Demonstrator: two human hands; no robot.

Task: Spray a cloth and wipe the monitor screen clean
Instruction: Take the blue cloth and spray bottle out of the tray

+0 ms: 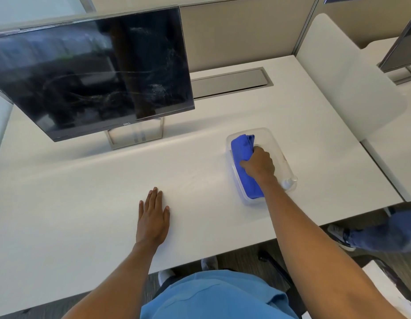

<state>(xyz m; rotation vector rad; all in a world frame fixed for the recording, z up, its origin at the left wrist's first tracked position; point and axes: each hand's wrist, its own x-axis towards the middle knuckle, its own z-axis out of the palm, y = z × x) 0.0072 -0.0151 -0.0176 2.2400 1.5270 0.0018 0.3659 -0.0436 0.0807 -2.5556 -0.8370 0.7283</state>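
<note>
A dark monitor point(91, 72) stands at the back left of the white desk point(85, 180), its screen streaked with smears and white specks. To the right sits a clear plastic tub point(278, 143). A folded blue cloth point(243, 153) lies in the tub's left half, and my right hand point(259, 164) is closed on it from above. A clear spray bottle point(289, 181) lies in the tub beside my wrist, mostly hidden. My left hand point(153, 217) rests flat on the desk, fingers spread, holding nothing.
A grey cable hatch point(229, 82) is set into the desk behind the tub. A white divider point(342, 72) bounds the desk on the right, with a second monitor point(402, 47) beyond it. Another person's leg and shoe point(383, 233) stand at the desk's right front corner.
</note>
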